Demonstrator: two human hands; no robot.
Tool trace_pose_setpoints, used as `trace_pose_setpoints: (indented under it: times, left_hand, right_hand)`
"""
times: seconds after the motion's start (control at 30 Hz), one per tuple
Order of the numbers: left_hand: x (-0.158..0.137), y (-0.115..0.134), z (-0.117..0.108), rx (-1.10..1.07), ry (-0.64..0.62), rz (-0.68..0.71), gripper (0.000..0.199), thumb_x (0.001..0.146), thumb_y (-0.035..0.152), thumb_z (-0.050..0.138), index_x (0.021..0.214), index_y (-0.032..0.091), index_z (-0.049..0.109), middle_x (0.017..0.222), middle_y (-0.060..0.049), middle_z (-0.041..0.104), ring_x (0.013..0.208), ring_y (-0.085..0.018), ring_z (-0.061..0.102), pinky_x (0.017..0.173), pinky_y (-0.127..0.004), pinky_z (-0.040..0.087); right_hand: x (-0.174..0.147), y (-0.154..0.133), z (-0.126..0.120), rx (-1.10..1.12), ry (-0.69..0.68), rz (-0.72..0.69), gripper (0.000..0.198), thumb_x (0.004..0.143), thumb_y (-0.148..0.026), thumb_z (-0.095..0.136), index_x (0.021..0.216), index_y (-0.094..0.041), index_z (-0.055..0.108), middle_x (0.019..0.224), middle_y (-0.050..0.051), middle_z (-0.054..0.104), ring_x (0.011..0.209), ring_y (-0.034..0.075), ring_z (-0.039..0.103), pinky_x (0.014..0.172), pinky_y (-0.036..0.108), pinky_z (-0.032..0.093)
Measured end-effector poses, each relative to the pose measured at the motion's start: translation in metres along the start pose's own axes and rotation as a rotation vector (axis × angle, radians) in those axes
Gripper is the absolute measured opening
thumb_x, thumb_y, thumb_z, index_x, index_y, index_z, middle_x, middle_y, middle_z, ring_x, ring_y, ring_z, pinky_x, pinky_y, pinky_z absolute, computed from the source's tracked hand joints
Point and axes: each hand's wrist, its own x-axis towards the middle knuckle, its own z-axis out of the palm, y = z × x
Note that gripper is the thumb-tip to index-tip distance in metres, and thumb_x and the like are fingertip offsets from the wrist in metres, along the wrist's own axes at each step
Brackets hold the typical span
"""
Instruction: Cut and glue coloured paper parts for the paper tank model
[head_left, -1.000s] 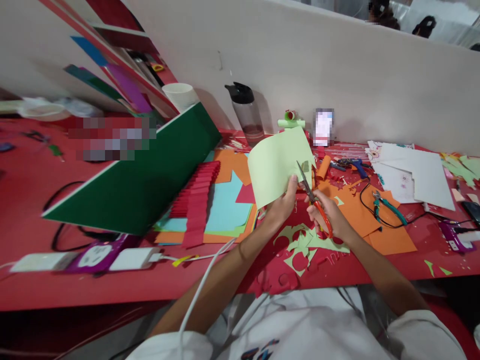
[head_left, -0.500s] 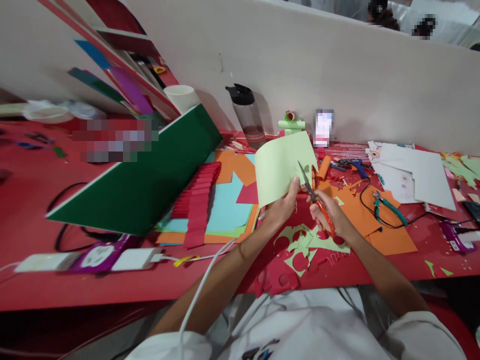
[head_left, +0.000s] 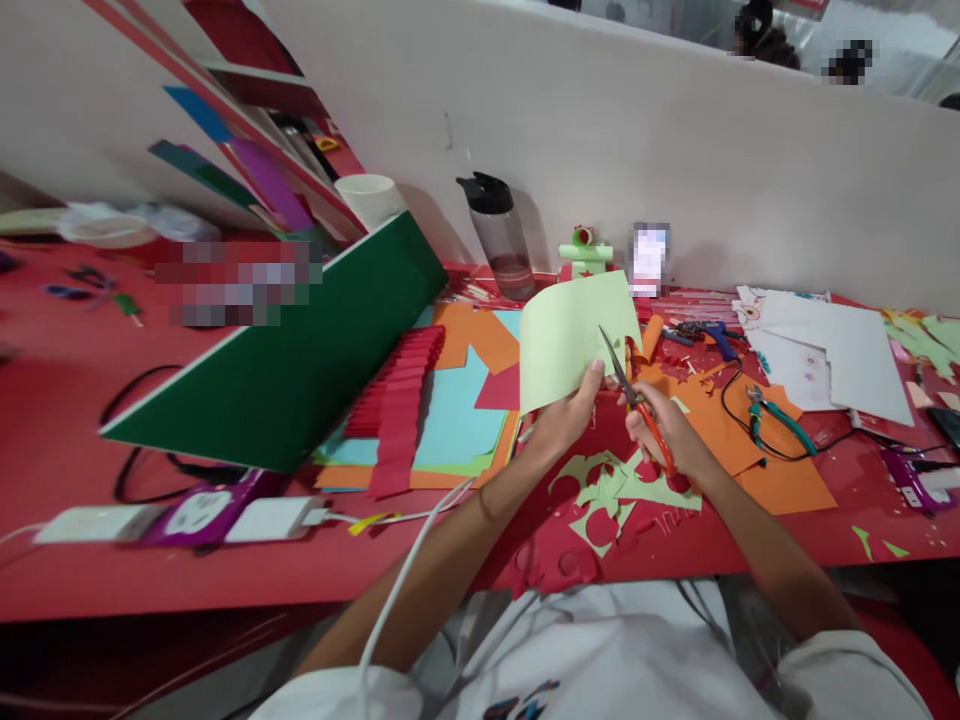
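My left hand (head_left: 576,410) grips a pale green sheet of paper (head_left: 559,335) at its lower edge, the thumb lying on the front face. The sheet curls at its left side and its right edge is notched. In my right hand (head_left: 664,425) is a pair of scissors (head_left: 651,428) with red handles, the fingers closed round them. The blades point up and left, lying across the right part of the sheet; their exact opening is hard to make out. Below the hands lie pale green paper scraps (head_left: 607,490) with round cut-outs, beside red scraps (head_left: 555,565).
Orange paper (head_left: 787,485) and teal-handled pliers (head_left: 784,418) lie to the right, near a blue glue gun (head_left: 720,340). A dark bottle (head_left: 501,240) and a phone (head_left: 649,260) stand by the wall. A green board (head_left: 300,360) leans on the left, near a power strip (head_left: 195,515).
The sheet and both hands sit slightly farther right and lower in the view, which has itself shifted a little. Both hands keep their holds.
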Motion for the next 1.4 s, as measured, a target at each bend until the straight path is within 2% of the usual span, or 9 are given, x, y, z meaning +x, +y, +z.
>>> trace_pose_setpoints:
  times: [0.23,0.43,0.6,0.73,0.87,1.03,1.13,1.4]
  left_hand:
    - [0.004,-0.002,-0.004,0.045,-0.053,0.061,0.058,0.095,0.073,0.045,0.080,0.028,0.078,0.107,-0.006,0.083,0.115,-0.028,0.073,0.117,-0.035,0.046]
    - [0.006,-0.002,-0.007,0.026,-0.091,0.079,0.056,0.094,0.073,0.049,0.076,0.027,0.076,0.101,-0.007,0.083,0.113,-0.029,0.072,0.113,-0.035,0.048]
    - [0.005,0.004,-0.012,0.030,-0.123,0.106,0.054,0.094,0.070,0.050,0.071,0.028,0.074,0.096,-0.006,0.082,0.108,-0.029,0.072,0.111,-0.035,0.048]
    - [0.010,0.002,-0.016,0.082,-0.159,0.079,0.057,0.094,0.073,0.050,0.071,0.027,0.075,0.097,-0.006,0.082,0.107,-0.030,0.072,0.106,-0.035,0.051]
    - [0.015,-0.001,-0.019,0.084,-0.187,0.139,0.057,0.093,0.071,0.052,0.069,0.026,0.075,0.092,-0.008,0.081,0.099,-0.028,0.072,0.103,-0.034,0.052]
    - [0.017,-0.001,-0.018,0.022,-0.206,0.177,0.054,0.093,0.068,0.056,0.067,0.024,0.073,0.083,-0.009,0.079,0.087,-0.025,0.073,0.096,-0.035,0.054]
    - [0.015,0.001,-0.018,0.009,-0.229,0.168,0.053,0.092,0.068,0.057,0.067,0.024,0.072,0.083,-0.010,0.079,0.085,-0.026,0.072,0.092,-0.035,0.056]
    - [0.013,0.003,-0.016,-0.007,-0.223,0.131,0.053,0.091,0.070,0.056,0.068,0.024,0.071,0.087,-0.010,0.079,0.090,-0.026,0.071,0.097,-0.035,0.053]
  right_hand:
    - [-0.001,-0.007,-0.010,-0.002,-0.039,0.051,0.046,0.094,-0.063,0.070,0.112,-0.023,0.057,0.067,-0.008,0.055,0.042,0.009,0.051,0.040,0.020,0.046]
    - [-0.004,-0.016,-0.017,-0.038,-0.062,0.062,0.043,0.094,-0.061,0.072,0.106,-0.023,0.057,0.061,-0.010,0.052,0.038,0.008,0.049,0.038,0.019,0.042]
    - [-0.005,-0.019,-0.023,-0.011,-0.094,0.085,0.047,0.093,-0.067,0.069,0.105,-0.023,0.057,0.060,-0.009,0.051,0.037,0.009,0.047,0.037,0.021,0.041]
    - [-0.006,-0.015,-0.029,-0.033,-0.135,0.079,0.049,0.094,-0.069,0.066,0.107,-0.023,0.056,0.065,-0.009,0.051,0.039,0.009,0.047,0.038,0.021,0.042]
    - [-0.006,-0.011,-0.035,-0.032,-0.177,0.090,0.051,0.094,-0.071,0.065,0.112,-0.024,0.056,0.070,-0.008,0.050,0.043,0.009,0.047,0.042,0.022,0.047]
    - [-0.006,-0.009,-0.038,-0.006,-0.217,0.113,0.057,0.092,-0.076,0.064,0.113,-0.024,0.054,0.070,-0.008,0.048,0.043,0.009,0.045,0.042,0.022,0.044]
    - [-0.006,-0.009,-0.037,0.000,-0.210,0.100,0.057,0.091,-0.075,0.066,0.113,-0.024,0.054,0.071,-0.008,0.047,0.044,0.009,0.045,0.042,0.022,0.043]
    - [-0.003,-0.007,-0.031,0.012,-0.154,0.084,0.048,0.094,-0.068,0.068,0.110,-0.024,0.056,0.067,-0.009,0.048,0.042,0.009,0.044,0.040,0.022,0.044]
